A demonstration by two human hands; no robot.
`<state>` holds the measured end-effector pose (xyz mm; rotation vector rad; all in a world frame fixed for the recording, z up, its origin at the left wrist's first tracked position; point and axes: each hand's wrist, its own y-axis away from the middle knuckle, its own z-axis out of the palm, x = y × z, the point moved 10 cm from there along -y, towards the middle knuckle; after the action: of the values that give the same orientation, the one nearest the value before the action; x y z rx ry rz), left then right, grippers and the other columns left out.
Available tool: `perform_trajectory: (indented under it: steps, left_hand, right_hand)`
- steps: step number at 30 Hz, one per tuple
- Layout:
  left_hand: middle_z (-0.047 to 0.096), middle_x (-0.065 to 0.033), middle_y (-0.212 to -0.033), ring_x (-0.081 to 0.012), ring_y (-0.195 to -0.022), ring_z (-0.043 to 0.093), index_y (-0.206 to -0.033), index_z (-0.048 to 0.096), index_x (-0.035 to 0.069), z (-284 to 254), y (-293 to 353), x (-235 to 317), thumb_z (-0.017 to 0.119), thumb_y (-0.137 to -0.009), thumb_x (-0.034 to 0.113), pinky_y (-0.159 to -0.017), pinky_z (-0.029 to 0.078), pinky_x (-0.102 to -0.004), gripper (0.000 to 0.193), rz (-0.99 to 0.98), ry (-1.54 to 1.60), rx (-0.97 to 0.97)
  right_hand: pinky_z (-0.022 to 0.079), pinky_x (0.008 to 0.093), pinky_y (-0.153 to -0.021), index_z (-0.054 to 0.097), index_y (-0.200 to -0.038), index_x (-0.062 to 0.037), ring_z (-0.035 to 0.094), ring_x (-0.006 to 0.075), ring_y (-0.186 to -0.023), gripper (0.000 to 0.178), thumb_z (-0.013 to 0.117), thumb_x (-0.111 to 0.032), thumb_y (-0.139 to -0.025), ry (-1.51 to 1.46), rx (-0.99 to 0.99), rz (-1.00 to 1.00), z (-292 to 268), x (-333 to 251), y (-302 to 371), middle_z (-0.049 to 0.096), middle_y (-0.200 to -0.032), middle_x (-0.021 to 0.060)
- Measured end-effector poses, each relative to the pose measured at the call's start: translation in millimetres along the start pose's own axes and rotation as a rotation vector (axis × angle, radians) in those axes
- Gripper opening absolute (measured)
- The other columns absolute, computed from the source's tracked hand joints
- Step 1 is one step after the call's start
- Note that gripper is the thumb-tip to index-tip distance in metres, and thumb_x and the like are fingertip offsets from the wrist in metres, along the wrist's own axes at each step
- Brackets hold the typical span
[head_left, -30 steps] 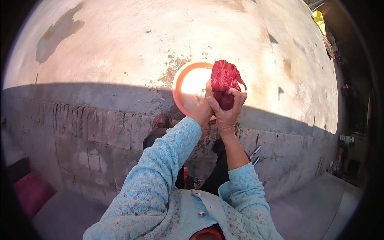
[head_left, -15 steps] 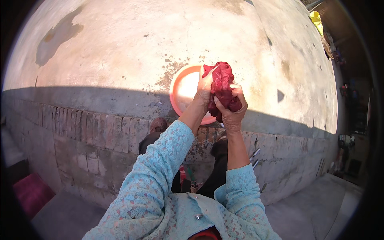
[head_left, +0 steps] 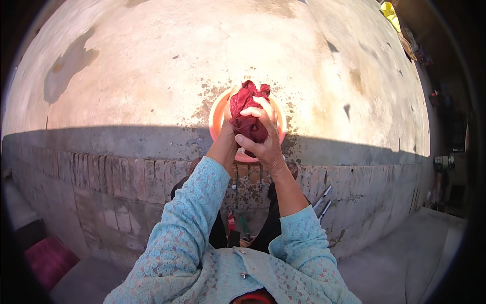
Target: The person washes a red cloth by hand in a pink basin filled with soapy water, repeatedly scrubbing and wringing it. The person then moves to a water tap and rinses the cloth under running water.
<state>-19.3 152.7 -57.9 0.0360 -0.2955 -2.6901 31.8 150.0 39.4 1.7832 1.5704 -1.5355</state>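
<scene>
Head view: your left hand [head_left: 226,130] grasps dark red cloth [head_left: 243,103] along its left side, fingertips partly hidden behind it. Your right hand [head_left: 267,142] clasps same cloth from right, fingers spread and curled over its front, thumb beneath. Cloth bunched, held above orange-pink basin [head_left: 213,120]. Basin sits on concrete ground [head_left: 152,76], just beyond brick edge [head_left: 121,175], partly in sunlight, near part in shadow.

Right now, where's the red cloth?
In the head view, the red cloth is just above the picture's centre, bunched between the left hand and right hand, over the basin.
</scene>
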Motion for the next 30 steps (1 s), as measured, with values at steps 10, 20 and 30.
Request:
perform_trajectory:
  steps: [10, 20, 30]
  left_hand:
    - [0.054, 0.0017, -0.074, -0.0079, -0.065, 0.051, -0.081, 0.056, 0.008, -5.3, 9.7, -10.3, 0.052, -0.078, 0.003, -0.061, 0.044, -0.0237, 0.007, 0.265, -0.433, 0.279]
    - [0.060, -0.0061, -0.103, -0.0161, -0.091, 0.058, -0.110, 0.053, 0.009, 25.9, 24.5, 10.9, 0.051, -0.088, 0.044, -0.085, 0.047, -0.0306, 0.042, 0.204, -0.317, -0.078]
    - [0.061, -0.0045, -0.100, -0.0154, -0.085, 0.058, -0.105, 0.056, 0.010, -12.2, 2.4, -11.8, 0.050, -0.089, 0.044, -0.077, 0.050, -0.0300, 0.038, 0.169, -0.074, -0.066]
  right_hand:
    - [0.046, 0.0257, -0.074, 0.048, -0.110, -0.0011, 0.054, 0.0130, -0.079, 0.036, 0.064, -0.012, -0.079, -0.549, 0.589, 0.463, -70.5, 127.0, 10.4, 0.057, -0.092, 0.0061]
    - [0.050, 0.0315, -0.072, 0.056, -0.097, -0.0015, 0.057, 0.0179, -0.076, 0.037, 0.056, -0.029, -0.072, -1.106, 0.321, 0.497, -8.4, 54.1, -2.5, 0.058, -0.087, 0.0058]
    - [0.031, 0.0422, -0.101, 0.053, -0.096, -0.0005, 0.046, 0.0322, -0.113, 0.034, 0.059, -0.022, -0.070, -0.139, 0.261, -0.025, -42.5, 29.6, -14.6, 0.051, -0.118, 0.0219]
